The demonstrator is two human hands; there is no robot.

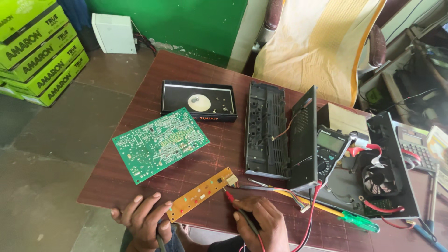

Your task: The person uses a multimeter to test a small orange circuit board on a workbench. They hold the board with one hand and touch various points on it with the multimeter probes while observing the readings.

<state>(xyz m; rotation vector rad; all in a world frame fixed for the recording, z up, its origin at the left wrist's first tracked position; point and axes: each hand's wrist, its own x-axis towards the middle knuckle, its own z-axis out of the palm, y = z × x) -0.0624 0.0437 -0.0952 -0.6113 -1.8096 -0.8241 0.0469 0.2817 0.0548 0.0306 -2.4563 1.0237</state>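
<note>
Stacked green cartons [39, 49] on the floor at far left, a white box [114, 32] behind them. On the brown table [186, 70]: a large green circuit board [160, 143], lying flat; behind it a shallow black tray [199, 101] with a pale disc and small screws inside. At the near edge, the left hand [144, 219], fingers curled together round a dark probe, thumb touching the end of a narrow orange circuit board [201, 193]. The right hand [259, 221] pinches a red probe [229, 197], its tip set at that board's far end beside the white connector. Right of this: an opened black casing [280, 133], a multimeter [330, 149] propped against it, a fan [379, 179] in the chassis, a green-handled screwdriver [357, 219]. Farthest right, what seems a calculator [415, 144], partly cut off.
</note>
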